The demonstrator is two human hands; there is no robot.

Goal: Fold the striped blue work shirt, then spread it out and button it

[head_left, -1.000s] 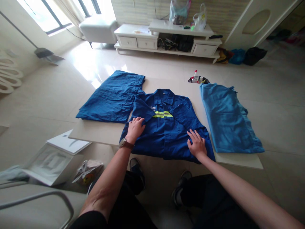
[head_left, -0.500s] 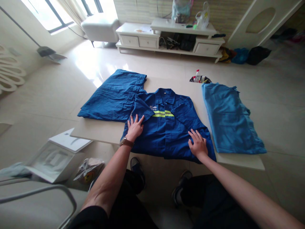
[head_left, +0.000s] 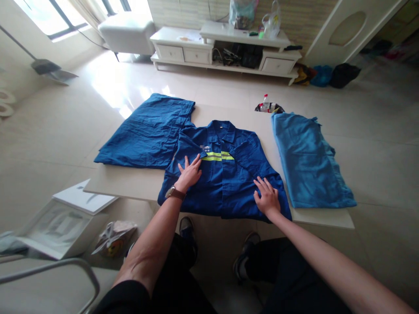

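A dark blue work jacket (head_left: 225,174) with a yellow reflective stripe lies front up on a low beige table (head_left: 131,185), both sleeves folded in over the chest. My left hand (head_left: 189,173) rests flat on the jacket's left part, fingers spread, a watch with a brown strap on the wrist. My right hand (head_left: 266,196) lies flat on the lower right part near the hem, fingers apart. Neither hand holds anything.
Dark blue trousers (head_left: 147,133) lie on the table's left, a lighter blue garment (head_left: 307,161) on its right. A small bottle (head_left: 264,104) stands at the far edge. An open white box (head_left: 62,218) and a bag sit on the floor at left; a white TV cabinet (head_left: 225,52) stands behind.
My left hand opened from curled fingers to a flat spread and slid slightly right and up the jacket. My right hand stayed in place. The view shifted a little.
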